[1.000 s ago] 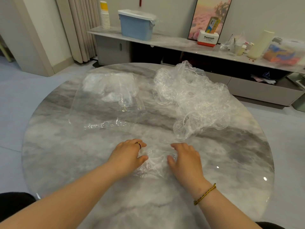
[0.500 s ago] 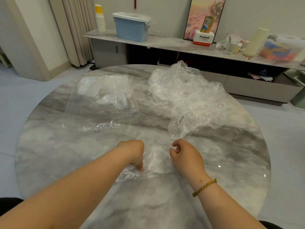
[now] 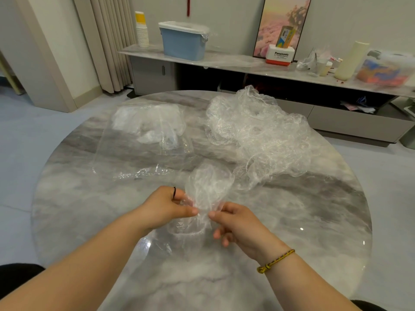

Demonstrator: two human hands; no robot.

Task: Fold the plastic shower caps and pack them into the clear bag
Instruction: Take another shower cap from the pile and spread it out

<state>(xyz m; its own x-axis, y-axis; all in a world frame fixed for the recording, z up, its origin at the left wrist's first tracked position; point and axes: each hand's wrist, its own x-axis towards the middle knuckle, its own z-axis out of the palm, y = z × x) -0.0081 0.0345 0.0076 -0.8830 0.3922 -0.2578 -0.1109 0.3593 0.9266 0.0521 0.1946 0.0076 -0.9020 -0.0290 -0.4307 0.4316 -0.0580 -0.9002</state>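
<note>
Pinching one crumpled cap (image 3: pixel 207 189) at frame centre, left hand (image 3: pixel 167 206) and right hand (image 3: pixel 238 223) hold it raised over the table (image 3: pixel 314 221), with the cap pile (image 3: pixel 262 135) upper right and the bag (image 3: pixel 143 140) lying flat upper left.

Heap of shower caps (image 3: pixel 258 135): bulky obstacle on table (image 3: pixel 336 209). Left of heap: clear bag (image 3: pixel 143 142); bare lane between. Right of heap: bare marble.
</note>
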